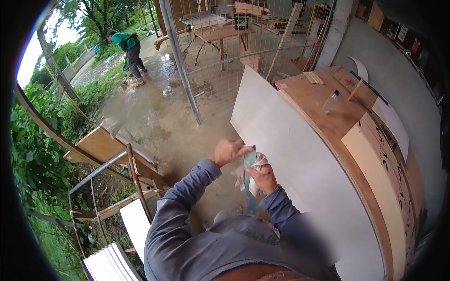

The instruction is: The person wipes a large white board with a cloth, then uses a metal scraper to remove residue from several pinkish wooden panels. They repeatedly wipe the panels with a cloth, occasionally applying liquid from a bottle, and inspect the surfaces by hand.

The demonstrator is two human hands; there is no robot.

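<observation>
A long flat greenish-grey strip (250, 201), perhaps a metal blade, stands roughly upright before my body. My left hand (229, 152) pinches its far end, thumb across the face. Lower down, my right hand (264, 178) grips the strip together with a crumpled whitish cloth (259, 161). Part of the cloth hangs out on the strip's left side. Just right of my hands is a large white panel (291, 151), set along the edge of a wooden worktable (309, 95). The strip's near end is close to my shirt.
A plastic bottle (330, 102) and a long pale board (372, 144) with black markings rest on the worktable. A wire mesh gate (211, 70) stands ahead. On the left are a metal frame (100, 168) and white sheets (110, 261). A person (128, 47) bends over farther off.
</observation>
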